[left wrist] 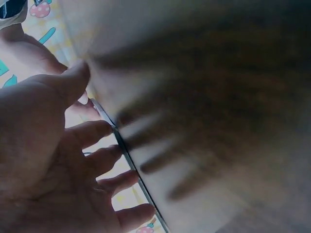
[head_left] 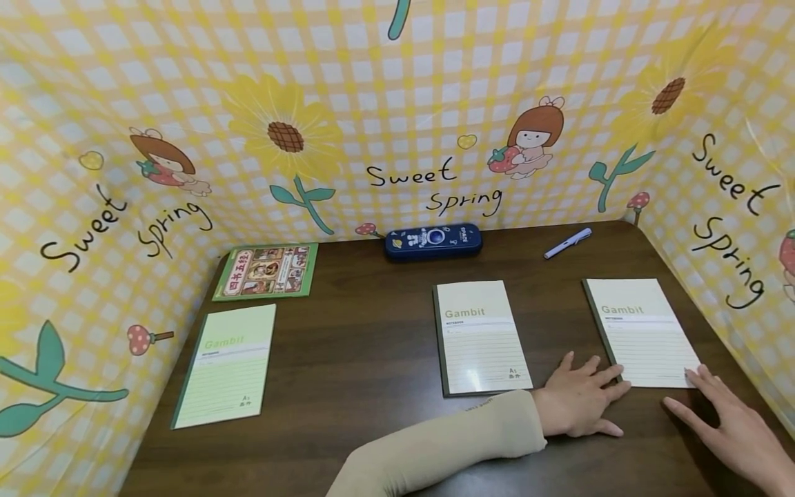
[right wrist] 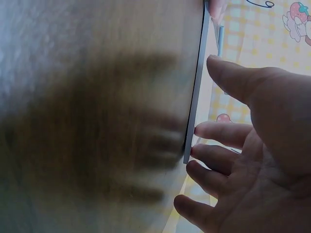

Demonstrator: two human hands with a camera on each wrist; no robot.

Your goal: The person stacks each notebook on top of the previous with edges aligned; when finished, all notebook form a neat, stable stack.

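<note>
A pale Gambit notebook (head_left: 649,331) with a dark spine lies at the right of the table. My left hand (head_left: 580,397), fingers spread, touches its lower left corner at the spine. At its lower right corner are the fingertips of my right hand (head_left: 733,421), thumb held apart. Up close in the left wrist view, the left fingers (left wrist: 104,162) meet the notebook's thin edge. The right wrist view has the right fingers (right wrist: 214,153) along the notebook's edge (right wrist: 198,82). Left of my left hand lies a second Gambit notebook (head_left: 481,338).
A greenish Gambit notebook (head_left: 226,366) lies at the left, below a green-bordered picture book (head_left: 267,270). Along the back are a dark blue space-themed pencil case (head_left: 433,241) and a light blue pen (head_left: 568,243). Checked cloth (head_left: 397,90) walls the brown table (head_left: 348,331) on three sides.
</note>
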